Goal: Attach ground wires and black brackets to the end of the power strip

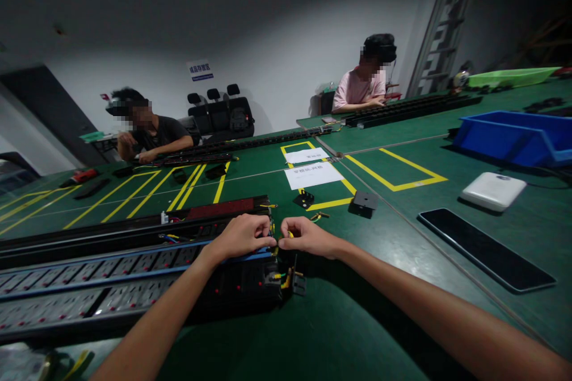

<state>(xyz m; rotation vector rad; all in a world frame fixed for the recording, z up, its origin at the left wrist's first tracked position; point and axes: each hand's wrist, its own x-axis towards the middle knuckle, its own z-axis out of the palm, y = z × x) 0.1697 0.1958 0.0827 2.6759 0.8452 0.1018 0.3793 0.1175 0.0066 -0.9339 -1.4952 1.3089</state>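
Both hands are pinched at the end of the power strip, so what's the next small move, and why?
Probably push the yellow wire into the open end of the power strip: left hand and right hand meet there, with loose wire ends showing.

Left hand (243, 237) and right hand (308, 237) met at the end of a long black power strip (134, 286), fingers (268, 242) pinched on yellow wires (286, 278), green desk (339, 321) beneath, two seated people beyond.

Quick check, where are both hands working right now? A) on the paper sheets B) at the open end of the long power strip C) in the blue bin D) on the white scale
B: the left hand and right hand meet at the open end of the power strip, pinching at its yellow wires; the blue bin, white scale and paper sheets lie untouched farther off.
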